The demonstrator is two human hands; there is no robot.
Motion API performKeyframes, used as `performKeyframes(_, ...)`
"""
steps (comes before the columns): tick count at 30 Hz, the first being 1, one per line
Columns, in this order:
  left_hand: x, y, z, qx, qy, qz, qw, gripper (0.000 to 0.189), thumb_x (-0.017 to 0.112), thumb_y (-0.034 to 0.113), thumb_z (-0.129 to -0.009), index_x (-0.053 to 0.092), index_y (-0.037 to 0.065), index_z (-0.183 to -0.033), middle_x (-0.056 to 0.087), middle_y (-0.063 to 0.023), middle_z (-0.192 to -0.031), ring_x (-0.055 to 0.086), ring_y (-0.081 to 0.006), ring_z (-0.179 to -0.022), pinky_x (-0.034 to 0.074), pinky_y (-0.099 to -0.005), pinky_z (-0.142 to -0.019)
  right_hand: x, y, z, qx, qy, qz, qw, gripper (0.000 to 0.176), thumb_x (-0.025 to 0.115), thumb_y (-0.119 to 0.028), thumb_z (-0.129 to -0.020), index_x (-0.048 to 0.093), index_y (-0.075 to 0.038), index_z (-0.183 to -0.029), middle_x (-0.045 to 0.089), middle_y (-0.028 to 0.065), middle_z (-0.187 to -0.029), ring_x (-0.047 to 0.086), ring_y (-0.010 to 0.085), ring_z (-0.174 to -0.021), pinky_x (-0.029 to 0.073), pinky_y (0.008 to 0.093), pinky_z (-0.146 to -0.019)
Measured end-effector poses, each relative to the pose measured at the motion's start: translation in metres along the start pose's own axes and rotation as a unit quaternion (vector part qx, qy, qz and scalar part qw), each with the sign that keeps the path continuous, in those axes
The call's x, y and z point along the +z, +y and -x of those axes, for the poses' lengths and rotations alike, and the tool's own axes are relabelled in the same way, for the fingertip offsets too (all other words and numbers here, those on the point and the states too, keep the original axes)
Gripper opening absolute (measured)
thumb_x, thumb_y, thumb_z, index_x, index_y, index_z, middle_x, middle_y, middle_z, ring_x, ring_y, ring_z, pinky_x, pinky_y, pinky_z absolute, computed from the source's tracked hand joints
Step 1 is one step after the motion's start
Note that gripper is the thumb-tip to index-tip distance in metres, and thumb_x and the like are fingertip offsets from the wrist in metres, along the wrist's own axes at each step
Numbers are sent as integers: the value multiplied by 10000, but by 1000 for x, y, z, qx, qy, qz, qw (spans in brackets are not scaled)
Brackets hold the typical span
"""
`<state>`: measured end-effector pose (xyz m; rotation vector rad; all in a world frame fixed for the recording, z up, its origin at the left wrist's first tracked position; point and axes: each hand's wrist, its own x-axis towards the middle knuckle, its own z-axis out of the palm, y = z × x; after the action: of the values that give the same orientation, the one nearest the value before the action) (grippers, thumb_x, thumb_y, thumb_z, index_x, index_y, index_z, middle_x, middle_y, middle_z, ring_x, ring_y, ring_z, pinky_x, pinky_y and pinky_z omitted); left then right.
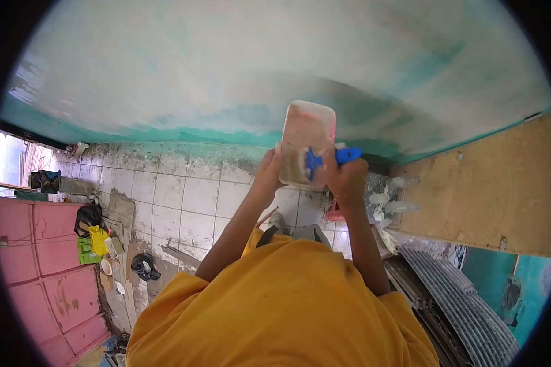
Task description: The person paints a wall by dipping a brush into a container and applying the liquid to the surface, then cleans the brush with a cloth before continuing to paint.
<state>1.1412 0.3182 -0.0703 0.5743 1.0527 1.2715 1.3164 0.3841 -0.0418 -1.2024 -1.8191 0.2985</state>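
Observation:
My left hand [268,174] grips the left side of a shallow, off-white plastic tray [310,116] with rounded corners and pinkish stains. The tray is held up in front of my chest, close to the wall. In my right hand [348,182] is a blue-handled paintbrush [351,154]. Its head lies over the lower part of the tray, where the surface looks wet and greyish. My right fingers wrap round the brush and are slightly blurred. Ahead is a wall [226,67] with whitish patches over turquoise paint.
Dirty white tiles [177,189] cover the floor. A brown board [490,189] and plastic bottles [401,196] stand at the right, above corrugated sheets [453,300]. Pink panels [49,244] line the left, beside a yellow bag [98,238] and other clutter. A red object [335,212] is below my right hand.

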Motion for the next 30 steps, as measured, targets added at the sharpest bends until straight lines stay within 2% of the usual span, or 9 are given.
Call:
performKeyframes(11, 10, 5, 21, 2, 5, 3, 1000, 736, 424, 627, -968, 392, 24, -1388, 549, -134, -1295, 597, -238, -1164, 550, -410, -902, -19, -1, -2, -3, 6, 80, 997, 390, 676, -240, -902, 613, -8, -595, 576, 108, -500, 594, 231, -427, 432, 367, -445)
performKeyframes(14, 3, -8, 25, -7, -12, -6, 1000, 746, 422, 640, -962, 395, 27, -1386, 547, -134, -1299, 598, -240, -1164, 541, -417, -919, -11, -5, -25, 126, 32, -13, 991, 448, 680, -324, -880, 570, -45, -547, 521, 153, -481, 540, 363, -423, 407, 437, -433)
performKeyframes(16, 2, -8, 25, -29, -47, -23, 998, 794, 372, 663, -959, 309, 60, -1472, 487, -146, -1383, 544, -257, -1249, 529, -432, -952, -4, -2, -27, 75, 18, -71, 994, 382, 676, -251, -904, 616, 3, -626, 575, 109, -512, 581, 179, -436, 424, 355, -449)
performKeyframes(17, 1, -8, 25, -31, -45, -22, 998, 794, 372, 663, -959, 309, 60, -1472, 487, -146, -1383, 544, -257, -1249, 529, -432, -952, -5, -2, -21, 77, 15, -71, 994, 382, 676, -251, -904, 616, 3, -626, 575, 109, -512, 581, 179, -436, 424, 355, -449)
performKeyframes(19, 0, -4, 26, -38, -36, 2, 999, 785, 368, 659, -963, 310, 64, -1472, 491, -143, -1379, 548, -258, -1245, 528, -439, -954, -11, -10, -10, 65, -37, -106, 991, 418, 679, -321, -881, 607, -25, -595, 555, 156, -510, 558, 357, -443, 416, 416, -450)
performKeyframes(23, 0, -3, 35, -32, -27, -22, 999, 787, 365, 659, -964, 310, 63, -1474, 491, -147, -1381, 544, -263, -1252, 525, -447, -960, -24, -20, -11, 111, -42, -25, 993, 382, 678, -310, -879, 619, -29, -626, 559, 154, -516, 562, 360, -454, 420, 419, -453)
performKeyframes(25, -2, -6, 32, -49, -16, -25, 998, 794, 364, 663, -962, 304, 64, -1479, 484, -152, -1390, 538, -269, -1259, 520, -450, -968, -16, -27, -14, 72, -51, -39, 995, 347, 664, -204, -888, 596, -2, -614, 574, 111, -517, 594, 191, -457, 432, 361, -461)
performKeyframes(29, -7, 2, 34, -40, -28, 13, 999, 801, 362, 668, -959, 302, 63, -1481, 478, -158, -1397, 535, -274, -1262, 518, -451, -971, -11, -20, 2, -4, -75, -79, 994, 337, 663, -207, -888, 610, 3, -630, 579, 119, -522, 598, 189, -459, 425, 361, -460)
performKeyframes(30, -5, 4, 37, -35, -23, -2, 999, 804, 360, 671, -958, 308, 60, -1478, 480, -159, -1395, 538, -276, -1257, 518, -449, -970, -17, -20, -1, 31, -68, -52, 996, 348, 681, -256, -880, 616, -14, -639, 566, 132, -517, 577, 272, -452, 421, 387, -455)
